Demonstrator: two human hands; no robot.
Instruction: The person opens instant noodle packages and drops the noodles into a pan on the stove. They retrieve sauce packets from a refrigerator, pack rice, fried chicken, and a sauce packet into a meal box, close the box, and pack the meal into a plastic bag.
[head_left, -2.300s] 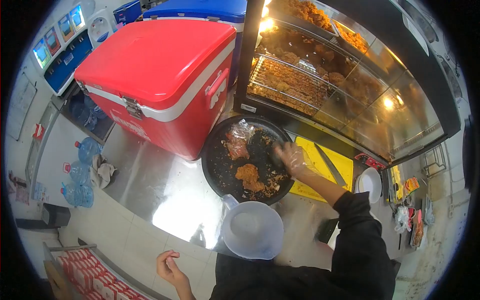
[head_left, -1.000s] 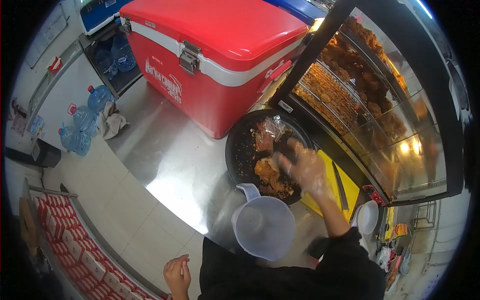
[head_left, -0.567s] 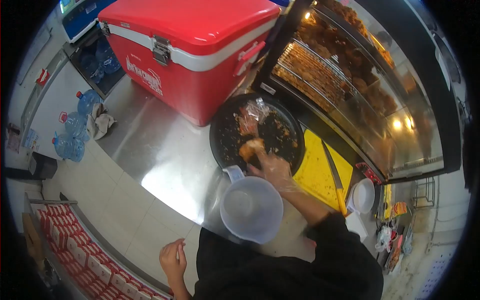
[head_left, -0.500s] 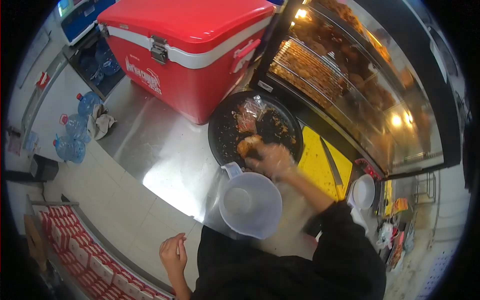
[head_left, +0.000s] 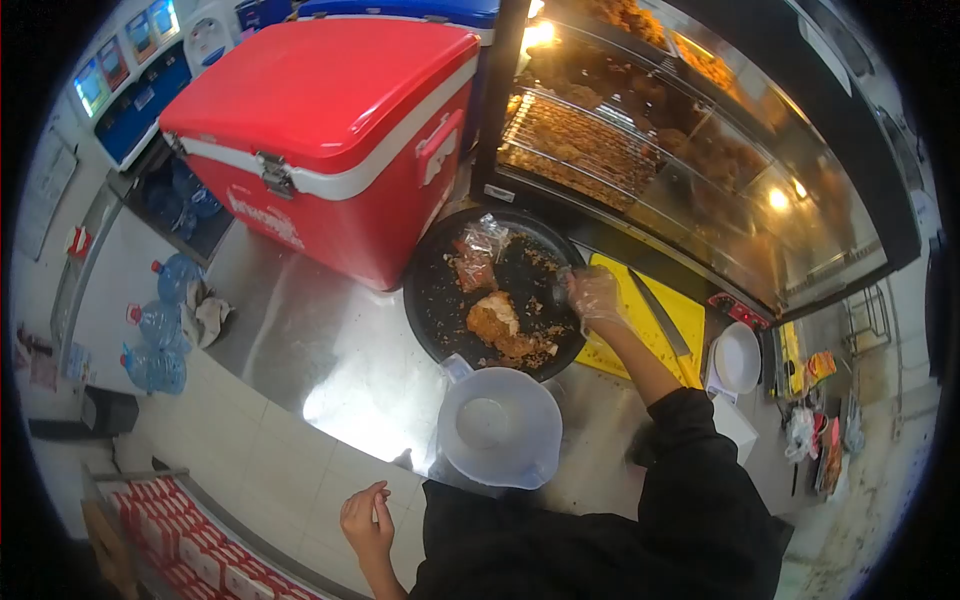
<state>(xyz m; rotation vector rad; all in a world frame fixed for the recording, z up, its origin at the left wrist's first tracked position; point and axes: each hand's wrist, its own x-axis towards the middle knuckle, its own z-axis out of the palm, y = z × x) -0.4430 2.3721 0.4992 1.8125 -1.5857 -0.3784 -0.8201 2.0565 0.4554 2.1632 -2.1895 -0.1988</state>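
My right hand [head_left: 597, 300], in a clear plastic glove, is at the right rim of a round black pan [head_left: 430, 310]. Its fingers are curled by the rim, and what they hold, if anything, is unclear. In the pan lie a piece of breaded fried chicken [head_left: 490, 318], scattered crumbs and a reddish item partly in clear plastic [head_left: 477, 262]. A translucent plastic jug [head_left: 500, 425] stands in front of the pan. My bare left hand [head_left: 368, 518] hangs over the floor, away from the counter, fingers loosely bent and apart, holding nothing.
Behind the pan stand a red cooler box [head_left: 320, 150] and a lit glass food warmer [head_left: 660, 150]. A knife [head_left: 660, 315] rests on a yellow cutting board [head_left: 615, 345]. At right is a white bowl [head_left: 738, 358]; large water bottles [head_left: 158, 368] stand at left.
My right hand has moved right, from above the fried chicken to the pan's rim, uncovering the chicken. The camera view has shifted. My left hand still hangs down.
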